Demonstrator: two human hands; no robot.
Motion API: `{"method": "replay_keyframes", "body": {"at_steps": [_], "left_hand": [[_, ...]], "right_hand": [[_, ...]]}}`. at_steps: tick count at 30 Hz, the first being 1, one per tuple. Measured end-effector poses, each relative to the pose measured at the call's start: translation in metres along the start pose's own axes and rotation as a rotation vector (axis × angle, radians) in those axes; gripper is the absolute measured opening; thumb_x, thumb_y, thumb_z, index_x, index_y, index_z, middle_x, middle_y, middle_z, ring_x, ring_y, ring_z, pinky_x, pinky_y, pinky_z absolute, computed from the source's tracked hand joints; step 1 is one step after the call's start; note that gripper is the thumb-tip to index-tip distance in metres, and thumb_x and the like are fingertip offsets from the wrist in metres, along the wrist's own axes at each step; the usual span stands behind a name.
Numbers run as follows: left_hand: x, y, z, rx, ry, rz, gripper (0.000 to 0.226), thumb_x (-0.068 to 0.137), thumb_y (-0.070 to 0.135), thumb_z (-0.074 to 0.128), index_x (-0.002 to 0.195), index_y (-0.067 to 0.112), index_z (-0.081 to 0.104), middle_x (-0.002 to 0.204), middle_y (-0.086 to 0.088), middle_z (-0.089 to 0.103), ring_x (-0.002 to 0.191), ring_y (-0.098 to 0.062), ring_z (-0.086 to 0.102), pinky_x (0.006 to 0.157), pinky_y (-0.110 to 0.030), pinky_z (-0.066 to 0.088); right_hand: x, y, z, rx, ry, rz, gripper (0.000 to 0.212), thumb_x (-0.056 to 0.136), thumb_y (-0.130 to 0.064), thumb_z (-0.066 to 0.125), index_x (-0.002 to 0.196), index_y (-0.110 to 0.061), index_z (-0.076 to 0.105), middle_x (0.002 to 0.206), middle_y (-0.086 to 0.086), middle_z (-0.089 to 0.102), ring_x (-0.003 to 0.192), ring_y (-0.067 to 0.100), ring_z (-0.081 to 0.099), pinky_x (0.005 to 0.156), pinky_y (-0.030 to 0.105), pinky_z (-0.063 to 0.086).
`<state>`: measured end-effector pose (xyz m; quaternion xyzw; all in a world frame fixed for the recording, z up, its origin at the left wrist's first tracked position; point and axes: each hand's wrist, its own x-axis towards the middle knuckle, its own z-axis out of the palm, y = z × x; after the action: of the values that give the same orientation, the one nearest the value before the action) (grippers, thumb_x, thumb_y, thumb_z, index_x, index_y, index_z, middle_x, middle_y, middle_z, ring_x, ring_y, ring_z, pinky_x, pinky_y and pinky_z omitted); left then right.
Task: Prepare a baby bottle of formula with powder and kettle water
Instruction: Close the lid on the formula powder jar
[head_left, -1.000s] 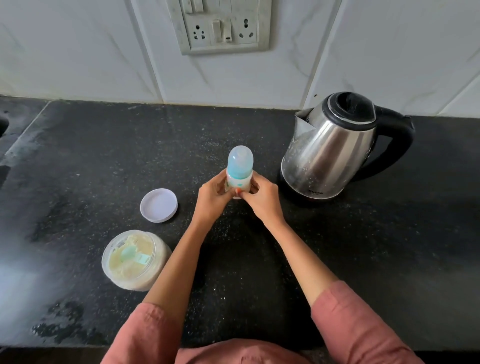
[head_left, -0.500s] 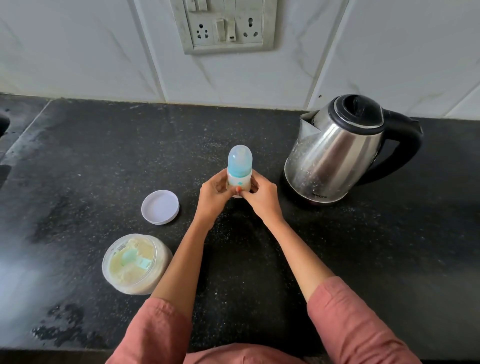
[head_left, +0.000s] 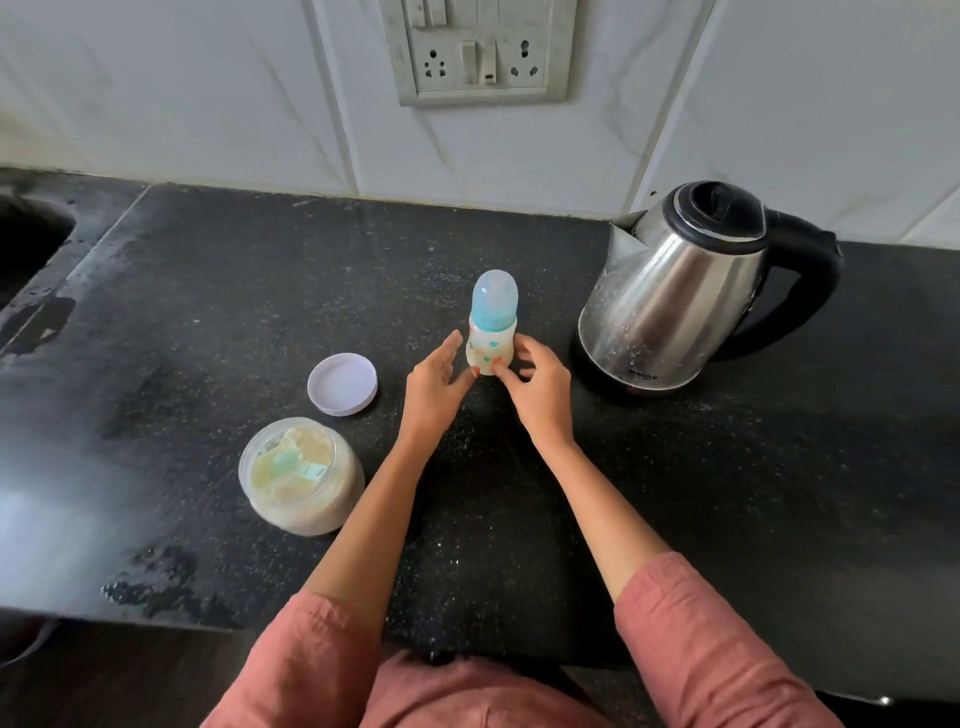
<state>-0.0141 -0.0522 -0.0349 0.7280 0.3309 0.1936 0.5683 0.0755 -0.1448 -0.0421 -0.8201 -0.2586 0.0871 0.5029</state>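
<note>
With both hands at frame centre, the left hand (head_left: 435, 388) is open, fingers spread, just left of the small baby bottle with milky body and translucent blue domed cap (head_left: 492, 322); only its thumb tip looks to reach the bottle's base, contact unclear. Right hand (head_left: 535, 391) sits just right of the bottle, fingers loosely curled, thumb and fingertips on the lower body; light touch, not a full wrap. Bottle stands upright on the black speckled stone countertop (head_left: 727, 493), between the two hands, cap on.

Right of the bottle, near but apart: stainless steel electric kettle with black lid and handle (head_left: 680, 296), spout toward the bottle. Left of the left hand, flat on the counter: round pale lilac plastic lid (head_left: 342, 383). Below that, lower left of centre: open clear plastic jar of cream-coloured formula powder (head_left: 301, 475), with a pale green scoop (head_left: 291, 462) lying in the powder. Top centre on the white marble-look wall: grey switch and socket plate (head_left: 480, 49). Pink sleeves (head_left: 696, 639) at bottom edge.
</note>
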Motion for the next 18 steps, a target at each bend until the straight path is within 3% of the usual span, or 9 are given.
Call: {"method": "replay_keyframes", "body": {"at_steps": [3,7,13,15,18], "left_hand": [[-0.02,-0.001,-0.001,-0.002,0.04,0.012,0.051,0.088,0.005,0.06,0.136,0.009,0.043,0.138,-0.004,0.048,0.128,-0.013,0.043,0.101,-0.019,0.034],[-0.048,0.004,-0.008,0.02,0.069,0.064,0.042,0.088,0.005,0.06,0.128,0.012,0.053,0.126,-0.001,0.058,0.112,-0.002,0.05,0.09,-0.007,0.039],[-0.078,0.033,-0.038,0.069,0.148,0.237,0.034,0.086,0.002,0.06,0.118,0.015,0.061,0.109,0.008,0.062,0.1,0.001,0.059,0.088,-0.01,0.044],[-0.083,0.044,-0.053,0.059,0.169,0.261,0.032,0.087,0.002,0.061,0.117,0.012,0.061,0.107,0.008,0.063,0.095,0.01,0.058,0.084,-0.006,0.042],[-0.086,0.055,-0.079,0.085,0.215,0.277,0.03,0.087,0.001,0.061,0.115,0.011,0.062,0.103,0.012,0.061,0.091,0.017,0.055,0.085,-0.006,0.042]], "right_hand": [[-0.012,0.0,-0.001,-0.018,0.017,-0.041,0.035,0.079,-0.008,0.068,0.114,-0.01,0.06,0.113,0.005,0.063,0.1,0.01,0.057,0.086,0.028,0.052],[-0.025,-0.01,0.006,0.022,-0.07,-0.115,0.032,0.079,-0.006,0.068,0.111,-0.005,0.061,0.112,0.009,0.063,0.097,0.011,0.058,0.077,0.012,0.046],[-0.036,-0.035,0.03,0.116,-0.264,-0.165,0.032,0.082,-0.007,0.063,0.113,-0.006,0.059,0.11,0.008,0.063,0.097,0.015,0.059,0.079,0.021,0.047],[-0.038,-0.041,0.042,0.08,-0.313,-0.242,0.034,0.079,-0.007,0.066,0.113,-0.005,0.059,0.108,0.01,0.064,0.095,0.014,0.058,0.078,0.022,0.047],[-0.033,-0.046,0.063,-0.024,-0.393,-0.261,0.047,0.076,-0.015,0.072,0.119,-0.006,0.056,0.116,0.012,0.06,0.104,0.016,0.055,0.092,0.03,0.047]]}}
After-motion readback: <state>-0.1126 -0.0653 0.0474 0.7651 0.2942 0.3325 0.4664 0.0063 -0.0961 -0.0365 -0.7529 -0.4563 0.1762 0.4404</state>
